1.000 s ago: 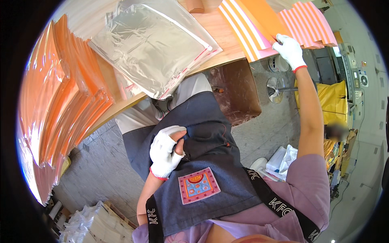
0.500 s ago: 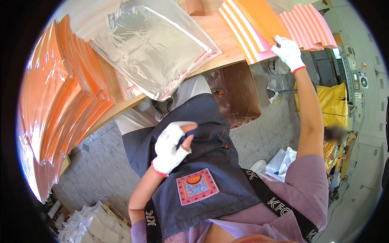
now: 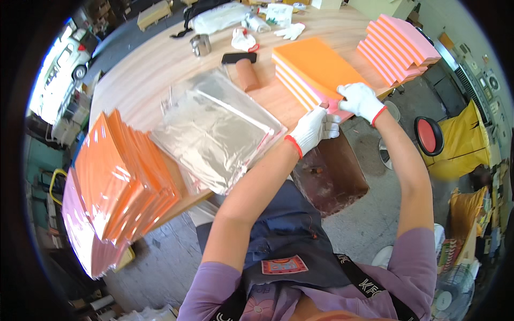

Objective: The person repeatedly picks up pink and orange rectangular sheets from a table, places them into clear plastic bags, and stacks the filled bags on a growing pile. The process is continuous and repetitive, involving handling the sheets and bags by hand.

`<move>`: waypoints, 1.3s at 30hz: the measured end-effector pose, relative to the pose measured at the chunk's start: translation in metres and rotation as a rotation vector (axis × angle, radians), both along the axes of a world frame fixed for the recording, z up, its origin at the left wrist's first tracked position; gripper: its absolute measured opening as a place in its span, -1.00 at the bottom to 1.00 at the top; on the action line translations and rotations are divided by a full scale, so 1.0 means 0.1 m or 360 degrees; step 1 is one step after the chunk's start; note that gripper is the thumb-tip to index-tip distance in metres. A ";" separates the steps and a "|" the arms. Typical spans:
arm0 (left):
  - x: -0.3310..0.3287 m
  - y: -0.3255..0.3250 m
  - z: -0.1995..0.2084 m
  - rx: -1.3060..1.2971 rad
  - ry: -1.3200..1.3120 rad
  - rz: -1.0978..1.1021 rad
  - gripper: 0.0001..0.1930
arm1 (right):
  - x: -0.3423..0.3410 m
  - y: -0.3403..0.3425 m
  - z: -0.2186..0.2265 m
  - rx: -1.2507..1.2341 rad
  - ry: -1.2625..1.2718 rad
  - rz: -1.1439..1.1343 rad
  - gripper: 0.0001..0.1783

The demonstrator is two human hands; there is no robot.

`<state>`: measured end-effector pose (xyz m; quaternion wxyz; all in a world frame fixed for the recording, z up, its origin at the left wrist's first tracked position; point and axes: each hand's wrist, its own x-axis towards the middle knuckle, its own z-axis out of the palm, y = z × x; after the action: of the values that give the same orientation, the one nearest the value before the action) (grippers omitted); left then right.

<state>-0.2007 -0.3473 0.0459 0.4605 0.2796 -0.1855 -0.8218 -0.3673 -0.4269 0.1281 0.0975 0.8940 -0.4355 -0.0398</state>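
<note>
While the gloved left hand [image 3: 315, 128] bends loosely, fingers apart, at the near edge of the orange-topped paper stack [image 3: 316, 61], the right hand [image 3: 361, 101] pinches that stack's corner. Left of it on the wooden surface [image 3: 144, 85] lie clear plastic sleeves [image 3: 214, 142]; farther off I see a black phone [image 3: 239, 58] and metal mug [image 3: 201, 46].

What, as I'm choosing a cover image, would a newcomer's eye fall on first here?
Probably the glossy, clear-wrapped orange pile at the left of the wooden table. Next come the white-gloved left hand and right hand, both at the near end of the orange-topped stack, right of centre. Between that stack and the wrapped pile, shiny plastic bags catch the light.
</note>
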 end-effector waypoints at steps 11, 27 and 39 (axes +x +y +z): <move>0.06 -0.37 0.17 0.0271 0.0313 0.0082 -0.46 | -0.55 0.08 -0.23 0.1539 -0.2155 -0.1234 -0.35; 1.59 1.67 -0.53 -0.0756 -0.3737 0.0283 -0.27 | -0.50 -0.68 -0.81 0.1882 -0.3337 -0.0916 -0.57; 2.44 1.72 -0.63 -0.0800 -0.3655 0.0063 -0.63 | -0.20 0.48 -0.59 0.1455 -0.3365 -0.0234 -0.54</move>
<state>0.0430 -0.1751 -0.0169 0.0780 0.7605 -0.6444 -0.0205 -0.3872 -0.3788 0.0696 -0.6514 0.4053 -0.2955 0.5692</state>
